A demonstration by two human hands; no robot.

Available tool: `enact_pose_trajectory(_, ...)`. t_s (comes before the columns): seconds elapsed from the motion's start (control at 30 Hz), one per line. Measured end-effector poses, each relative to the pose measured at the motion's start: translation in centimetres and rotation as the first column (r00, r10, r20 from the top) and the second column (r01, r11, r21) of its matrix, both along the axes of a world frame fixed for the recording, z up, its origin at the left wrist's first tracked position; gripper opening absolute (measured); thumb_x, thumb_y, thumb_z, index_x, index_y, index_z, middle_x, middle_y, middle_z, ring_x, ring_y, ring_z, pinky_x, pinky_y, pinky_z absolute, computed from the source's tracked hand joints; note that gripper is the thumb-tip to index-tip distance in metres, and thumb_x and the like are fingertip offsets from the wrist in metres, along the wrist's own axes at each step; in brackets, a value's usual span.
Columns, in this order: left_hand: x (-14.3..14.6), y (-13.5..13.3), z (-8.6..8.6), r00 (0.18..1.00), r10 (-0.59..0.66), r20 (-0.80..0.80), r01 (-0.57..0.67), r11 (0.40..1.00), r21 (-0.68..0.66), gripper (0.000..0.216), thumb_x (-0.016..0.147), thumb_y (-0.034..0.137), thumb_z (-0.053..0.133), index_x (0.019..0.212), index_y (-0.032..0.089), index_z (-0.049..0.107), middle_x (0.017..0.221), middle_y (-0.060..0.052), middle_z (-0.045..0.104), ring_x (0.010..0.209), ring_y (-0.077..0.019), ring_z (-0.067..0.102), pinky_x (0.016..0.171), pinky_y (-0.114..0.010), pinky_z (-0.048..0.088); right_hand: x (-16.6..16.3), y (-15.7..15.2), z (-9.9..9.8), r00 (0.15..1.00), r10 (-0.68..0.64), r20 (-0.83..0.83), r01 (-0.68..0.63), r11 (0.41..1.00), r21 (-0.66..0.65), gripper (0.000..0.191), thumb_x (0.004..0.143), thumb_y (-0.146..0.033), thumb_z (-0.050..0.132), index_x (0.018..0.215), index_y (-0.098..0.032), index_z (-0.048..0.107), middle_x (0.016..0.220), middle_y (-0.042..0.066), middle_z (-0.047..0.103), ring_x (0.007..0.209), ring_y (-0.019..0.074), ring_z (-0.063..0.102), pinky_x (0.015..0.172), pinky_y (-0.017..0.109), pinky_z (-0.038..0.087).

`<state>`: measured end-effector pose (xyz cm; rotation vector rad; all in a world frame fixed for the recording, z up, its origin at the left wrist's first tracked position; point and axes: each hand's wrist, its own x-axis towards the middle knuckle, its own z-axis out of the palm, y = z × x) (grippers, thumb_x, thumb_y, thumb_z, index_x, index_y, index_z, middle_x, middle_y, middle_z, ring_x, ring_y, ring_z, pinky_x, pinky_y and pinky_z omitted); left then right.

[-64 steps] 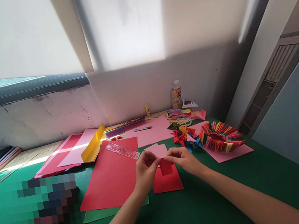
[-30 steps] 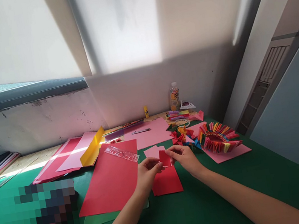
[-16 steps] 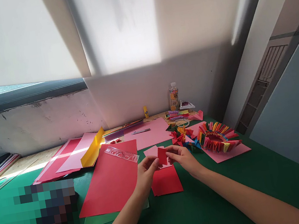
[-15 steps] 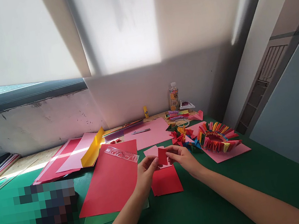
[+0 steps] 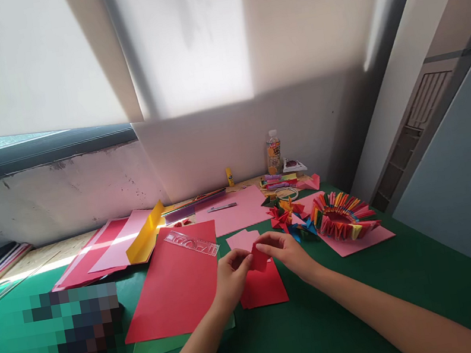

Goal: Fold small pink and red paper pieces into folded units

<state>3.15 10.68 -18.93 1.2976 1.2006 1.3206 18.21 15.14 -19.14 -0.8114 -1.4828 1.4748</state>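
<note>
A small piece of red paper (image 5: 259,259) is held up between both hands. My left hand (image 5: 232,273) pinches its left edge with thumb and fingers. On the other side, my right hand (image 5: 288,254) has its thumb and fingers closed on the upper right edge. Below them a red paper square (image 5: 263,290) lies on the green table covering. Light pink paper (image 5: 242,240) shows just behind the hands, partly hidden. To the left is a large red sheet (image 5: 177,298) with a clear plastic ruler (image 5: 191,243) lying across its top.
Folded paper stars (image 5: 289,213) and a ring of many-coloured folded paper (image 5: 345,217) stand at the right. A drink bottle (image 5: 274,153) and a yellow glue stick (image 5: 229,176) are by the wall. A pen-like tool (image 5: 221,207) rests on a pink sheet (image 5: 238,218). Yellow folded paper (image 5: 147,239) lies left.
The small red paper has turned and tilted between my fingers, one corner now pointing up. My right hand has shifted slightly left and both hands are closer together.
</note>
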Motion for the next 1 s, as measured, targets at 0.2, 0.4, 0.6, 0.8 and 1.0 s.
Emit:
enact_pose_trajectory(0.2,0.03,-0.07,-0.46,0.998,-0.049,-0.039,0.049,0.999,0.0,0.02,0.073,0.035,0.057,0.075,0.015,0.06,0.07,-0.003,0.06,0.064,-0.0143,0.056,0.06,-0.024,0.045,0.02,0.19,-0.22,0.999,-0.045,0.02,0.044,0.998,0.053,0.027,0.071,-0.04,0.061,0.073,-0.013,0.061,0.069,0.002,0.058,0.064,0.0125,0.051,0.06,0.022,0.041)
enact_pose_trajectory(0.4,0.16,-0.15,-0.44,0.995,-0.004,-0.104,0.007,1.0,0.025,0.021,0.076,0.036,0.053,0.072,0.015,0.056,0.066,-0.002,0.056,0.061,-0.0128,0.055,0.059,-0.024,0.046,0.05,0.47,-0.77,0.993,-0.106,0.052,0.1,0.99,0.104,0.028,0.072,-0.04,0.06,0.083,-0.014,0.059,0.078,0.004,0.059,0.072,0.0153,0.055,0.061,0.024,0.044)
enact_pose_trajectory(0.6,0.36,-0.38,-0.21,0.999,0.033,-0.043,-0.031,0.998,0.05,0.02,0.075,0.037,0.053,0.075,0.017,0.051,0.077,-0.002,0.051,0.074,-0.0149,0.055,0.06,-0.026,0.052,-0.05,0.31,-0.83,0.983,-0.159,0.09,0.143,0.976,0.162,0.029,0.071,-0.035,0.063,0.092,-0.016,0.055,0.097,0.007,0.057,0.089,0.0187,0.056,0.072,0.028,0.048)
enact_pose_trajectory(0.8,0.43,-0.54,0.1,0.999,-0.036,-0.034,0.038,0.996,0.079,0.018,0.075,0.034,0.055,0.073,0.016,0.051,0.091,-0.005,0.053,0.082,-0.0155,0.056,0.067,-0.028,0.051,-0.23,-0.11,-0.39,0.997,-0.033,0.067,0.027,0.995,0.097,0.033,0.069,-0.036,0.066,0.092,-0.016,0.054,0.092,0.007,0.059,0.09,0.0193,0.056,0.075,0.028,0.049)
enact_pose_trajectory(1.0,0.1,-0.42,0.23,0.996,-0.058,-0.064,0.063,0.995,0.078,0.019,0.072,0.034,0.059,0.075,0.017,0.054,0.102,-0.007,0.052,0.094,-0.0191,0.054,0.07,-0.026,0.049,-0.16,-0.17,-0.12,0.999,0.008,0.046,-0.012,0.996,0.089,0.032,0.068,-0.036,0.066,0.09,-0.016,0.055,0.089,0.006,0.059,0.088,0.0189,0.057,0.076,0.029,0.048)
